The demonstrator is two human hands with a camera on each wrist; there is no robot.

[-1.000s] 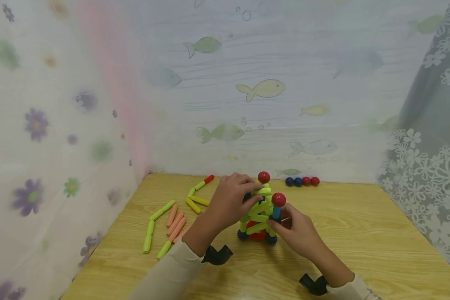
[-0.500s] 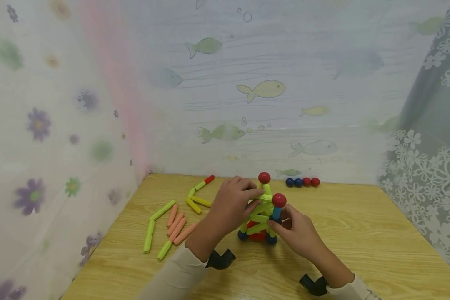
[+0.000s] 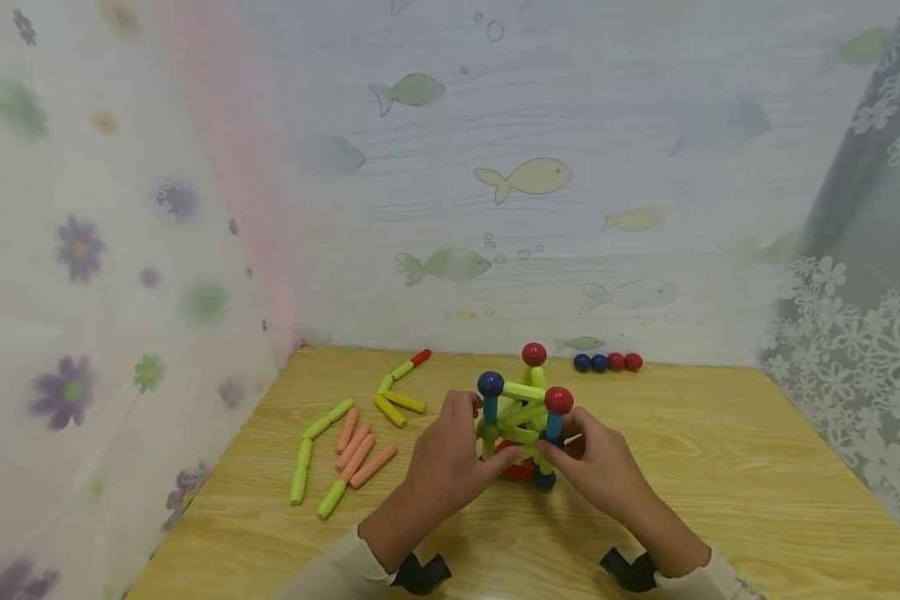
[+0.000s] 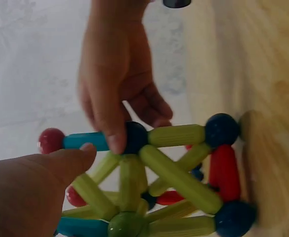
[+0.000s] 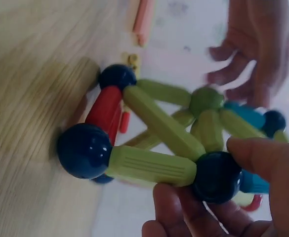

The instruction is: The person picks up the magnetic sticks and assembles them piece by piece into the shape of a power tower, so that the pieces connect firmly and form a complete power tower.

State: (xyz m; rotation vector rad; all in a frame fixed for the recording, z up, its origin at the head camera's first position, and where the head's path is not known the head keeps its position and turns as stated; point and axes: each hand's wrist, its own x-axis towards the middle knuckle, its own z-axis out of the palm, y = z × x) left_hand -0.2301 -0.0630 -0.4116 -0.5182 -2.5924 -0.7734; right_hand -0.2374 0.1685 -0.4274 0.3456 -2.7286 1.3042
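While hands (image 3: 450, 457) (image 3: 602, 468) flank the rod frame (image 3: 522, 414), printed fish (image 3: 536, 177) mark the backdrop (image 3: 435, 208).

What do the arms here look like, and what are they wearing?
A person's arms: a cream left sleeve and cream right sleeve, each ending before the wrist. A bent black piece juts out near each wrist. The left grip and right grip are bare hands. No cables show.

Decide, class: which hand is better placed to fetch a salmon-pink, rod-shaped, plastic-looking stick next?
Likely the left hand: it is nearer those sticks, and its fingers appear loose, not gripping. The right hand pinches a round, glossy dark blue ball on the yellow-green stick frame, seemingly steadying it.
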